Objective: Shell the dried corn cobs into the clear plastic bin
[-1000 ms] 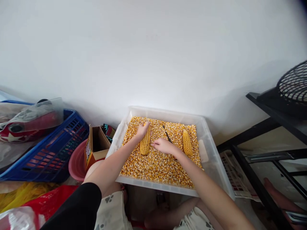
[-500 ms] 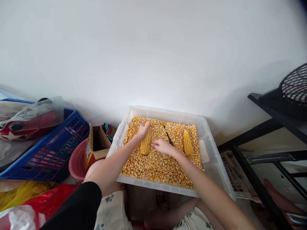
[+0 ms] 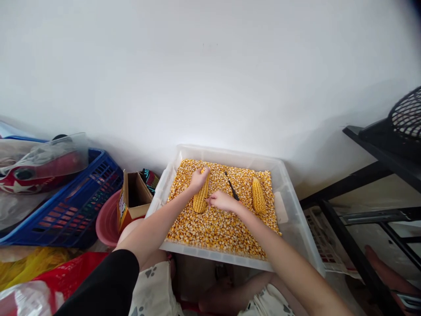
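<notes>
Your left hand (image 3: 198, 179) is closed over the far end of the corn cob (image 3: 201, 197), fingers wrapped on top, pinning it flat on the loose kernels (image 3: 213, 228) in the clear plastic tub (image 3: 297, 219). The cob runs from that grip back toward you, slightly tilted.

Your right hand (image 3: 223, 201) sits just right of the cob's near half, fingers curled, fingertips touching or nearly touching its side (can't tell whether it's pinching kernels or a tool; the palm side is hidden). The dark thin tool (image 3: 232, 187) sticks out past the right hand, away from you. I can't tell if the hand has hold of its near end.

Delta vs half a second back: small. The left hand has slid a touch further over the cob tip, and the cob leans a bit more. The right hand has closed in on the cob; the gap between fingertips and cob is gone or nearly so. The view has shifted slightly right.

A second cob (image 3: 258, 195) lies loose on the kernels right of your right hand, well apart from both grips, unchanged.

Left of the left grip, outside the tub: cardboard box (image 3: 133, 197), pink basin (image 3: 107, 221), blue crate (image 3: 79, 202).
</notes>
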Demonstrator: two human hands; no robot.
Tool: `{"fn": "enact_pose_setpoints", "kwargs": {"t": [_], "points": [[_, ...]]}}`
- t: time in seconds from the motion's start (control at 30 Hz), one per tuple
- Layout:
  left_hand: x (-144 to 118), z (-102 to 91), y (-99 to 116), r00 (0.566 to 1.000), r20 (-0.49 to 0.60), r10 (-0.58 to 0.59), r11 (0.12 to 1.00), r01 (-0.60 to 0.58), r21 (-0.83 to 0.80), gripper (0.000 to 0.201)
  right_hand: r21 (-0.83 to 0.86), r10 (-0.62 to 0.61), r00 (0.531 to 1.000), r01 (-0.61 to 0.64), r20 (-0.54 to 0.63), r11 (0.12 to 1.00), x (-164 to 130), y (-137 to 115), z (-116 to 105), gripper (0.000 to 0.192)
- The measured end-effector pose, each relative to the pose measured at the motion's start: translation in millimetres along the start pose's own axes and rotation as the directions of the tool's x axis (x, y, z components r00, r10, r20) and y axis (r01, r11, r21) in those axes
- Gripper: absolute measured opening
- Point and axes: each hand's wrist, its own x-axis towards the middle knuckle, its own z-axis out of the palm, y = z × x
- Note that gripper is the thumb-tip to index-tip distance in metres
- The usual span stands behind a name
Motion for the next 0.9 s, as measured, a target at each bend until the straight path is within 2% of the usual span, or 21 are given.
{"fn": "enact_pose_setpoints", "kwargs": {"t": [0.1, 0.17, 0.23, 0.3, 0.37, 0.43, 0.5, 0.6, 0.67, 0.77, 0.9], "points": [[-3.5, 1.4, 5.7, 0.996, 0.017, 0.092, 0.988, -0.094, 0.119, 0.037, -0.033, -0.084, 0.995, 0.085, 0.049, 0.996, 0.7, 7.0, -10.8, 0.027], [-10.4, 6.1, 10.1, 0.983, 0.08, 0.168, 0.968, -0.179, 0.178, 0.038, -0.014, -0.132, 0.987, 0.134, 0.088, 0.991, -0.7, 11.5, -15.2, 0.026], [-19.5, 13.1, 13.7, 0.947, 0.199, 0.253, 0.931, -0.295, 0.217, 0.038, 0.006, -0.171, 0.976, 0.171, 0.134, 0.985, -2.9, 14.8, -17.8, 0.025], [-27.5, 19.8, 15.9, 0.892, 0.329, 0.31, 0.889, -0.395, 0.231, 0.037, 0.007, -0.174, 0.97, 0.176, 0.168, 0.984, -4.9, 16.1, -19.3, 0.023], [-31.0, 23.2, 16.6, 0.867, 0.377, 0.327, 0.867, -0.434, 0.245, 0.038, 0.005, -0.175, 0.968, 0.177, 0.179, 0.984, -6.0, 15.4, -20.4, 0.02], [-28.5, 22.3, 15.8, 0.878, 0.351, 0.326, 0.87, -0.424, 0.252, 0.039, 0.019, -0.212, 0.962, 0.212, 0.174, 0.977, -6.6, 13.8, -21.6, 0.02], [-21.5, 17.7, 13.4, 0.908, 0.29, 0.303, 0.898, -0.374, 0.233, 0.04, 0.016, -0.232, 0.96, 0.233, 0.155, 0.972, -7.4, 12.7, -23.2, 0.02], [-9.0, 8.7, 7.8, 0.964, 0.176, 0.197, 0.958, -0.228, 0.176, 0.042, -0.03, -0.19, 0.975, 0.194, 0.117, 0.98, -8.7, 13.7, -24.7, 0.025], [-3.3, 4.4, 3.8, 0.987, 0.111, 0.118, 0.984, -0.131, 0.12, 0.041, -0.045, -0.171, 0.981, 0.176, 0.093, 0.983, -8.6, 15.2, -23.5, 0.028], [-0.1, 1.8, 0.0, 0.996, 0.067, 0.051, 0.998, -0.053, 0.021, 0.038, -0.05, -0.171, 0.983, 0.174, 0.062, 0.983, -6.5, 16.1, -17.9, 0.029], [-0.8, 2.2, 0.0, 0.998, 0.068, -0.006, 0.998, 0.01, -0.064, 0.033, -0.067, -0.158, 0.987, 0.16, 0.035, 0.985, -3.5, 14.4, -10.7, 0.029]]}}
